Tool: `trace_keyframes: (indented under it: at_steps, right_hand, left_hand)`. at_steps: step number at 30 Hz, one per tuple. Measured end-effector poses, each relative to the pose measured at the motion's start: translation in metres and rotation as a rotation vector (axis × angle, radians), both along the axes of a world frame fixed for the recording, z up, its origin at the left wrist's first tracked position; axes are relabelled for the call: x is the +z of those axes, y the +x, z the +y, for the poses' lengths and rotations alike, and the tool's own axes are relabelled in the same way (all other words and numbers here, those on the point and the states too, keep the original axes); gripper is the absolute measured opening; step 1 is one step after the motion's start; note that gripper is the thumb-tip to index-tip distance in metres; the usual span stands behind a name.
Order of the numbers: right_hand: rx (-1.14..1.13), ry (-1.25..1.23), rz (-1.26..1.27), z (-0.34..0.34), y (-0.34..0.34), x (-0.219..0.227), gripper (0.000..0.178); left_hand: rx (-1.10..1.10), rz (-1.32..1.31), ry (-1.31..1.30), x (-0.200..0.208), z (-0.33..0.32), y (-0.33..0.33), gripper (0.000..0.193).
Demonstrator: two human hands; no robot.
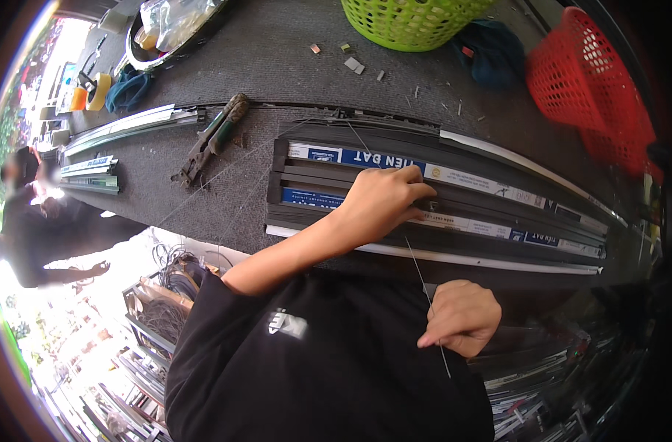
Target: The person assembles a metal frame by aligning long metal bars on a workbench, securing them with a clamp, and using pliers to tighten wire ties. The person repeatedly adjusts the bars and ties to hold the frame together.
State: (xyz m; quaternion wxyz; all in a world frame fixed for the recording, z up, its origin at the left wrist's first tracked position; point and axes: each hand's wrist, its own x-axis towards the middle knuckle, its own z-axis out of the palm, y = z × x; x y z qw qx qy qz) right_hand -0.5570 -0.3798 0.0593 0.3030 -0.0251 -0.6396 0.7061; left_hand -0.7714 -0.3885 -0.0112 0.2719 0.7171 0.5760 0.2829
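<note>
On the grey felt-covered workbench (277, 59), near the centre of the view, lies a bundle of long dark profile strips (498, 188) with blue-and-white labels, running from about nine o'clock toward three o'clock. The left hand (384, 200) reaches over it from seven o'clock, palm down, fingers curled and pressed onto the strips at the middle of the bundle; it rests on them rather than closing around anything I can make out. The right hand (461, 317) sits lower, at about five o'clock, nearer the body, closed into a loose fist with the fingertips pinching a thin wire (417, 265). That wire runs up from the fist toward the bundle, meeting it just beside the left hand, and a short end pokes out below the fist.

At eleven o'clock from the bundle, a pair of green-handled pliers (210, 140) lies on the bench, apart from both hands. Farther out toward ten o'clock lie more metal strips (129, 121) and rolls of tape (91, 92). At twelve o'clock stands a green basket (406, 22), and at two o'clock a red basket (593, 96). At nine o'clock, beyond the bench, another person (34, 228) in dark clothes is blurred.
</note>
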Motion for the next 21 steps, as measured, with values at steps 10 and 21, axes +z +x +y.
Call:
trace_keyframes:
  at_steps: [10, 21]
  right_hand:
    - [-0.698, -0.410, -0.297, -0.028, -0.011, -0.007, 0.020]
    - [-0.533, -0.263, -0.204, 0.000, -0.066, -0.013, 0.011]
  left_hand:
    - [0.037, -0.001, 0.310, -0.012, 0.007, 0.009, 0.013]
    - [0.127, -1.806, -0.754, 0.014, -0.018, -0.030, 0.030]
